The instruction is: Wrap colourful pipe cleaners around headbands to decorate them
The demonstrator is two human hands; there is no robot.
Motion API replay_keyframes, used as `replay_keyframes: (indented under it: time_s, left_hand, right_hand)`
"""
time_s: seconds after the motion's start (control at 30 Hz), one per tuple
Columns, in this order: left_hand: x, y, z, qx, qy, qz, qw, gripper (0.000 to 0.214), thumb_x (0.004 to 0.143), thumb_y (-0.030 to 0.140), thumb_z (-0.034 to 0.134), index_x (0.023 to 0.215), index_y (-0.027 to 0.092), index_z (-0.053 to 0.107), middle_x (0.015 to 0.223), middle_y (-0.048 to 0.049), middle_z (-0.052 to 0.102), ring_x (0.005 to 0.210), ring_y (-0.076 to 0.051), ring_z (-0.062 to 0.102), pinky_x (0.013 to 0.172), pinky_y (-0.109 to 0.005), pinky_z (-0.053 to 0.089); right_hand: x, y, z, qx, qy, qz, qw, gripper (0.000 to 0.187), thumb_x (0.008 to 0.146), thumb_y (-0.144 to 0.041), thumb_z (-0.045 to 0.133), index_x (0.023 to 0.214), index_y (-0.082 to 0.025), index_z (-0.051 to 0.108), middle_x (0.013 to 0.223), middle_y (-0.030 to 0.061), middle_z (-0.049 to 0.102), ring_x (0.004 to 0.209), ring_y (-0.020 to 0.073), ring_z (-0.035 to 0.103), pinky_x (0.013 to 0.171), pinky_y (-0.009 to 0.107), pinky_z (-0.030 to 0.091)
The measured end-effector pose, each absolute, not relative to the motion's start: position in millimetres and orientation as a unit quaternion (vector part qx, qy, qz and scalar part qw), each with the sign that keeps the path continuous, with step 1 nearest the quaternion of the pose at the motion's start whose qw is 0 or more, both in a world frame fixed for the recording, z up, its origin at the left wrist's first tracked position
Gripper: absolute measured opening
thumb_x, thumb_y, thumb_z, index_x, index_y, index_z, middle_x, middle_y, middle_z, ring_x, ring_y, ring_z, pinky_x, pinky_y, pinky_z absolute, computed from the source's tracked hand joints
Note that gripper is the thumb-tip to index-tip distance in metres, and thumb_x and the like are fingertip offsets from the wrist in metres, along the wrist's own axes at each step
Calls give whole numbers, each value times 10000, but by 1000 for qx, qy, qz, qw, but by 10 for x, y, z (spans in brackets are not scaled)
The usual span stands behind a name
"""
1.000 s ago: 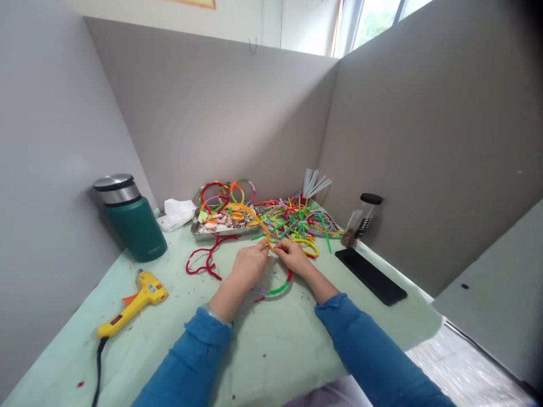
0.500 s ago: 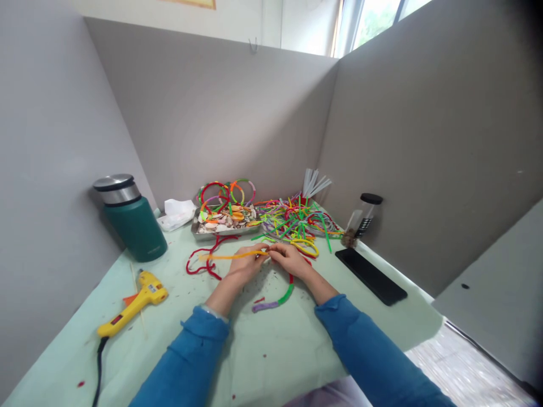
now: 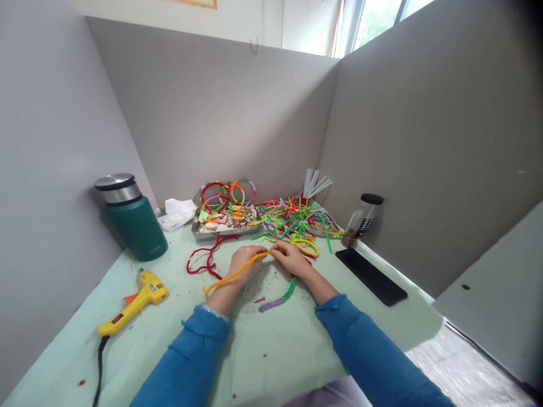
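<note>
An orange pipe cleaner (image 3: 235, 273) slants from the fingertips down across my left wrist. My left hand (image 3: 245, 264) is closed, pinching it close to its upper end. The fingertips of my right hand (image 3: 292, 260) close on the same end, touching or nearly touching the left ones. A curved strip wound in green and purple (image 3: 274, 304) comes out below my right hand; a yellow curve (image 3: 307, 246) shows beyond that hand. Whether these join is hidden by the hand. Left of my hands lies a bent red pipe cleaner (image 3: 208, 264).
Behind stand a metal tray of shells (image 3: 227, 230) with wound rings (image 3: 215, 195), and a pile of coloured pipe cleaners (image 3: 292, 217). A yellow glue gun (image 3: 139, 305) and green flask (image 3: 134, 223) are left. A black phone (image 3: 371, 276) and clear bottle (image 3: 368, 215) are right.
The orange pipe cleaner's free end has swung down toward me, from level to slanting over my left wrist. The green and purple strip has shifted slightly right. Both hands stay nearly in place.
</note>
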State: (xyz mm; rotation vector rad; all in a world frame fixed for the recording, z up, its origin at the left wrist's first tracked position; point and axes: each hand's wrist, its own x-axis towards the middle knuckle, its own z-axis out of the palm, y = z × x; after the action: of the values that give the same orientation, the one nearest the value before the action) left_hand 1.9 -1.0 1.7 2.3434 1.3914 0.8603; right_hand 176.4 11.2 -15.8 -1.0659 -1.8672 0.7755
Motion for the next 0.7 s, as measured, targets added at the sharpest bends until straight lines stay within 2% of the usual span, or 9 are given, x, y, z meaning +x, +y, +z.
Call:
replay_keyframes:
  time_s: [0.2,0.3,0.43,0.7]
  left_hand:
    - [66,-27,47,798,506,295,145,251,806,280,467,868,199,697,860,-49,693,750,-157,590,672,-240,407]
    - [63,-15,38,787,513,299,169,237,791,270,473,780,178,691,696,-38,669,651,-147,576,616,-234,392]
    - [54,7,20,756,516,318,247,274,782,321,479,693,146,669,507,-15,587,500,-126,533,538,-224,377]
    - [54,31,-10,650,517,348,435,251,710,351,558,614,122,591,447,1,521,384,-86,447,409,-201,310]
  right_hand:
    - [1757,99,-147,-423,-747,287,425,180,787,-301,512,718,-152,585,680,2,574,641,127,499,599,232,369]
    - [1756,97,-146,-419,-749,283,428,179,788,-301,516,715,-153,588,683,3,581,652,131,507,607,233,374]
    - [1755,93,-146,-412,-752,281,430,177,789,-300,523,721,-152,594,682,0,577,640,123,496,598,226,367]
    - [1761,78,-160,-406,-761,297,410,167,789,-278,509,731,-152,601,663,-8,552,598,109,459,552,215,340]
